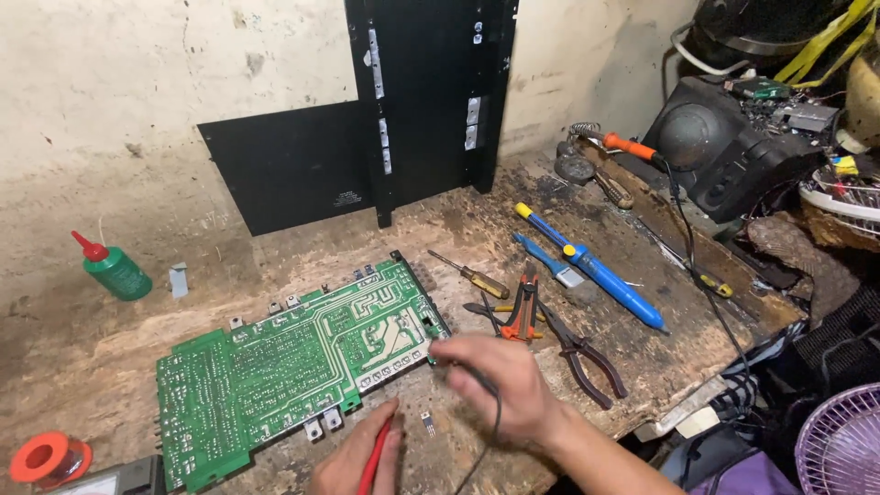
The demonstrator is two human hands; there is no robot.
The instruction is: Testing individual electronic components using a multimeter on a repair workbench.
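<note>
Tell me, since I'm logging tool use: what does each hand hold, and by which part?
Left hand: red probe, gripped along its shaft. Right hand: black-wired probe, mostly hidden, so the hold point cannot be told.

Pliers [587, 353] and cutters [524, 307] crowd the board's [284, 376] right side

Worn wooden bench [119, 339] bears green circuit board [293, 362], pliers [577, 353], screwdriver [469, 274].

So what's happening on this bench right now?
A person is working at a green circuit board lying solder side up on a worn wooden bench. The right hand holds a black probe with its lead against the board's right edge. The left hand holds a red probe near the front edge. Pliers, a screwdriver and a blue desoldering pump lie to the right.
</note>
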